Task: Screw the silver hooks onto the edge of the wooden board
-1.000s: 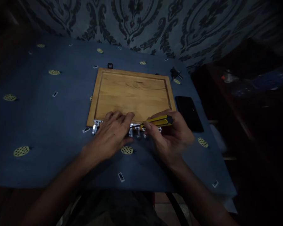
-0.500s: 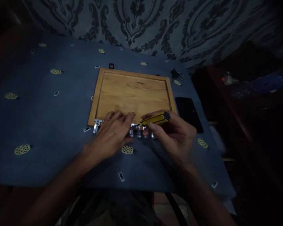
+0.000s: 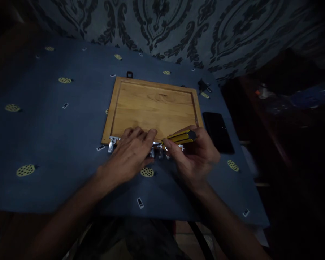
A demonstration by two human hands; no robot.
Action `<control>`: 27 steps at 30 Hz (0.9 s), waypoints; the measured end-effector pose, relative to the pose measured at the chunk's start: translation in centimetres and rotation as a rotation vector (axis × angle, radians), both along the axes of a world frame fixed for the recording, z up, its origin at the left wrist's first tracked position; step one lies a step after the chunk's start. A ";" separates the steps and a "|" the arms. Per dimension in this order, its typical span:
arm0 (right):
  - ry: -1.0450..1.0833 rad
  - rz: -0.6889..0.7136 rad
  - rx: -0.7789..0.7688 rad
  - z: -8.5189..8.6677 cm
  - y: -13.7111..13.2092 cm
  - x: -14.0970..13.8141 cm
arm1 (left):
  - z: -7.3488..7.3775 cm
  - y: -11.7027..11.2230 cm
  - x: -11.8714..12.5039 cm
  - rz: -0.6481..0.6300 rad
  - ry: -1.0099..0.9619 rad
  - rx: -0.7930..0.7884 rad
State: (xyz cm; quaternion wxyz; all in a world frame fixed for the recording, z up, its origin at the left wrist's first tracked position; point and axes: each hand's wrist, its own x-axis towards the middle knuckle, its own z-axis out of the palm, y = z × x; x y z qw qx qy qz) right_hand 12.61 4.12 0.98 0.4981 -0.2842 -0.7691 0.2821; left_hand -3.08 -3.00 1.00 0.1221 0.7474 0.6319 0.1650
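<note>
A framed wooden board lies flat on the table. Along its near edge runs a metal hook rail with several silver hooks hanging off the side. My left hand grips the rail, fingers over the board's edge and thumb below, hiding the rail's middle. In my right hand is a screwdriver with a yellow and black handle, held at a slant with its shaft pointing left toward the rail. The tip is close to my left fingers; whether it sits in a screw I cannot make out.
Right of the board lies a black phone. A small dark object sits behind the board's far right corner, and a black buckle-like piece at its far edge. The blue tablecloth has a pineapple print. A patterned curtain hangs behind.
My right hand has rolled around the screwdriver handle and shifted slightly left, its thumb now farther forward. My left hand and the board stay in place; the view has shifted slightly.
</note>
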 end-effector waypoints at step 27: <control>0.168 -0.088 -0.230 1.5 -0.9 0.4 | 0.1 -2.2 -2.8 0.024 -0.085 0.021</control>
